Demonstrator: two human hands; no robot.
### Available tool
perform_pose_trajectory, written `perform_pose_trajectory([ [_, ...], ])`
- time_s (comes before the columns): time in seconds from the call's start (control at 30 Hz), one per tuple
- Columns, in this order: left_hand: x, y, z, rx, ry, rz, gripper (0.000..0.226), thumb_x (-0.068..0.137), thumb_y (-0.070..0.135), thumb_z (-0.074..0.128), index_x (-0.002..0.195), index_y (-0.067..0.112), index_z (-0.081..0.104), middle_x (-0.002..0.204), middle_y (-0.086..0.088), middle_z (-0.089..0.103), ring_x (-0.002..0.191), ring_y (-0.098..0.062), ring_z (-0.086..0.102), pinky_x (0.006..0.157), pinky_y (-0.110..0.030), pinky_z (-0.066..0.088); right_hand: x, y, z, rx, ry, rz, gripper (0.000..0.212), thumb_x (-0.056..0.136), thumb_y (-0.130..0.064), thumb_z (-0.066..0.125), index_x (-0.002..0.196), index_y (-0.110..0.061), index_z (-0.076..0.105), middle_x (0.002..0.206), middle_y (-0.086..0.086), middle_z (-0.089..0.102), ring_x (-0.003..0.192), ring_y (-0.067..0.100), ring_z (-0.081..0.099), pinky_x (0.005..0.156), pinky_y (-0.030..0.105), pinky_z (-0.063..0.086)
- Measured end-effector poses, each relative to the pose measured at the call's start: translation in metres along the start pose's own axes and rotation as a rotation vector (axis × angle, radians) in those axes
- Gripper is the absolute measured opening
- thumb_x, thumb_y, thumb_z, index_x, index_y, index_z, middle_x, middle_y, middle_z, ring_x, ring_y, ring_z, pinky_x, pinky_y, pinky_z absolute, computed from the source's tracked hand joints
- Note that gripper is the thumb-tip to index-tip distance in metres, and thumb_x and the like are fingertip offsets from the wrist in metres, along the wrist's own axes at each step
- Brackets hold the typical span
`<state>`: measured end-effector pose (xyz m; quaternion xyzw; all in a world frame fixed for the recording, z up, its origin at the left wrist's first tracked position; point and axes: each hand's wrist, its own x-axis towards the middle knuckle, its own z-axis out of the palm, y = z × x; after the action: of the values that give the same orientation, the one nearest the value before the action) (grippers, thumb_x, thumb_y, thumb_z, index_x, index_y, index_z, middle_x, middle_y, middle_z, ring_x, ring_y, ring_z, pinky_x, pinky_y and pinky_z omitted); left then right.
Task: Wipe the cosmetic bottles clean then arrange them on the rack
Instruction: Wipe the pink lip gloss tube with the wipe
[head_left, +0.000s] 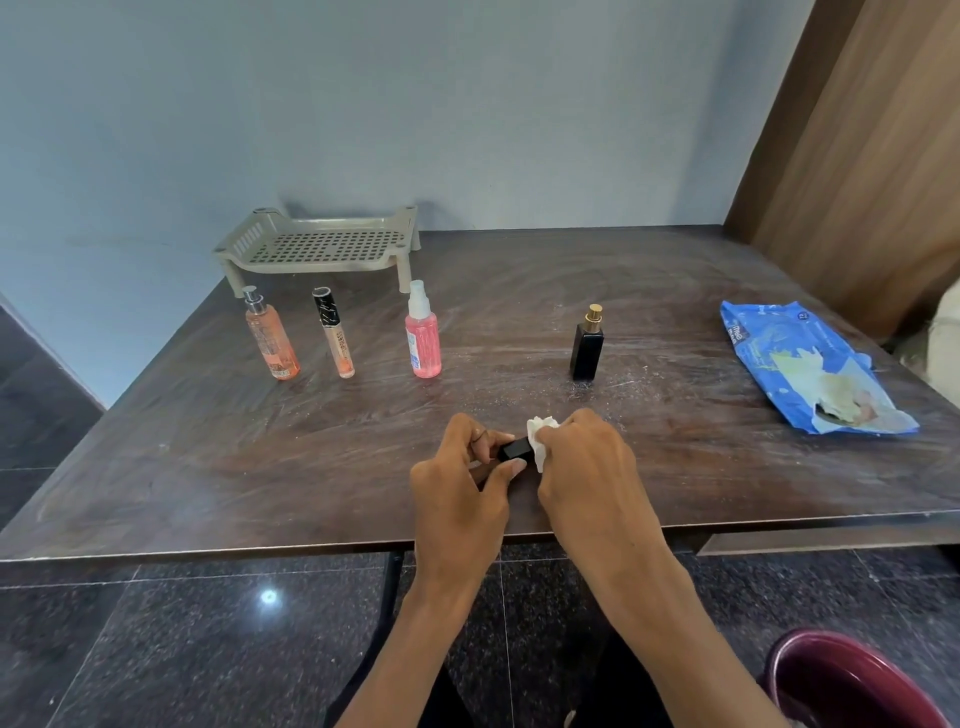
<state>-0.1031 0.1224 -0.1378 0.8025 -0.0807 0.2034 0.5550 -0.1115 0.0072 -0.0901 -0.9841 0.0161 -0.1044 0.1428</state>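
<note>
Hands: both low over table's near edge, about mid-width, forearms reaching in from below.
Left hand (457, 483): fingers curled around small black item (515, 450), thumb on its near side; item held just above the tabletop, cannot tell if it touches.
Right hand (589, 467): closed on white wipe (537, 441), wipe pressed against the black item's right end.
Black item: short, dark, boxy; mostly hidden by fingers, type unclear.
Table (675, 467): dark wood grain, whitish smears and specks across the middle.
Black bottle (587, 344): upright, gold sprayer top, middle of table, right of centre.
Pink spray (423, 332): upright, white nozzle with clear cap, left of the black bottle.
Tube (335, 332): slim, black cap, peach contents, upright, left of pink spray.
Peach bottle (270, 335): silver sprayer, upright, nearest left edge.
Rack (322, 244): beige, perforated shelf on legs, back-left corner against wall, nothing on it.
Wipes pack (810, 364): blue, torn open, lying flat by right edge.
Maroon tub (852, 680): on floor, below table's right side, partly cut off.
</note>
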Motion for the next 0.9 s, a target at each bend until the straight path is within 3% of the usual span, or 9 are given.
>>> perform_pose_trajectory([
  [0.13, 0.0, 0.002, 0.0, -0.004, 0.002, 0.002, 0.053, 0.077, -0.004, 0.082, 0.07, 0.027, 0.04, 0.076, 0.013, 0.069, 0.092, 0.011, 0.068, 0.072, -0.005, 0.049, -0.009, 0.01, 0.002, 0.028, 0.04, -0.014, 0.029, 0.094, -0.004, 0.048, 0.113, -0.013, 0.068, 0.11, 0.006, 0.057, 0.101, 0.024, 0.055, 0.067, 0.024, 0.031],
  [0.23, 0.001, 0.002, -0.001, 0.007, -0.008, -0.001, 0.053, 0.078, -0.003, 0.082, 0.07, 0.028, 0.039, 0.074, 0.015, 0.067, 0.091, 0.013, 0.067, 0.07, -0.004, 0.048, -0.013, 0.015, 0.007, 0.079, 0.046, -0.042, 0.02, 0.087, -0.002, 0.057, 0.088, -0.012, 0.074, 0.086, 0.008, 0.062, 0.083, 0.027, 0.059, 0.059, 0.032, 0.04],
  [0.3, 0.001, 0.003, -0.001, 0.017, -0.016, -0.001, 0.053, 0.078, -0.002, 0.081, 0.07, 0.029, 0.039, 0.075, 0.017, 0.067, 0.09, 0.014, 0.066, 0.069, -0.004, 0.047, -0.018, 0.014, 0.011, 0.155, 0.092, -0.054, 0.018, 0.083, 0.001, 0.062, 0.083, -0.012, 0.074, 0.076, 0.008, 0.063, 0.072, 0.028, 0.06, 0.057, 0.038, 0.049],
  [0.47, 0.0, 0.005, -0.001, 0.03, -0.004, 0.014, 0.053, 0.078, 0.003, 0.083, 0.073, 0.032, 0.039, 0.078, 0.017, 0.068, 0.089, 0.01, 0.067, 0.072, -0.003, 0.047, -0.018, 0.011, 0.003, 0.268, 0.289, -0.093, 0.022, 0.079, 0.008, 0.07, 0.095, -0.006, 0.075, 0.082, 0.006, 0.065, 0.073, 0.022, 0.061, 0.057, 0.03, 0.051],
  [0.6, -0.001, 0.006, -0.003, 0.09, -0.001, 0.021, 0.053, 0.079, 0.004, 0.083, 0.072, 0.032, 0.038, 0.066, 0.011, 0.06, 0.078, -0.006, 0.066, 0.059, -0.01, 0.047, -0.008, 0.007, 0.017, 0.233, 0.199, -0.179, 0.027, 0.077, 0.01, 0.071, 0.096, -0.007, 0.075, 0.089, 0.007, 0.064, 0.079, 0.023, 0.059, 0.057, 0.03, 0.052],
  [0.73, 0.0, 0.007, -0.002, 0.064, -0.02, -0.005, 0.051, 0.079, 0.005, 0.083, 0.072, 0.031, 0.039, 0.077, 0.015, 0.069, 0.086, 0.016, 0.065, 0.068, -0.003, 0.047, 0.002, 0.018, 0.017, 0.143, 0.197, -0.105, 0.029, 0.081, 0.009, 0.064, 0.103, -0.008, 0.074, 0.097, 0.008, 0.063, 0.086, 0.023, 0.056, 0.064, 0.025, 0.043],
  [0.83, 0.0, 0.007, -0.002, 0.043, -0.028, -0.028, 0.053, 0.078, 0.002, 0.083, 0.071, 0.03, 0.038, 0.083, 0.017, 0.07, 0.093, 0.019, 0.064, 0.072, -0.001, 0.046, 0.014, 0.037, 0.004, 0.111, 0.201, -0.025, 0.025, 0.092, -0.001, 0.055, 0.111, -0.007, 0.071, 0.098, 0.008, 0.059, 0.082, 0.015, 0.047, 0.063, 0.017, 0.031],
  [0.9, 0.0, 0.006, -0.002, 0.049, -0.03, -0.023, 0.054, 0.078, 0.002, 0.083, 0.072, 0.031, 0.037, 0.084, 0.016, 0.071, 0.093, 0.018, 0.064, 0.073, -0.001, 0.045, 0.018, 0.044, 0.002, 0.086, 0.219, -0.004, 0.023, 0.093, -0.003, 0.055, 0.109, -0.005, 0.072, 0.093, 0.007, 0.057, 0.079, 0.016, 0.046, 0.063, 0.022, 0.034],
])
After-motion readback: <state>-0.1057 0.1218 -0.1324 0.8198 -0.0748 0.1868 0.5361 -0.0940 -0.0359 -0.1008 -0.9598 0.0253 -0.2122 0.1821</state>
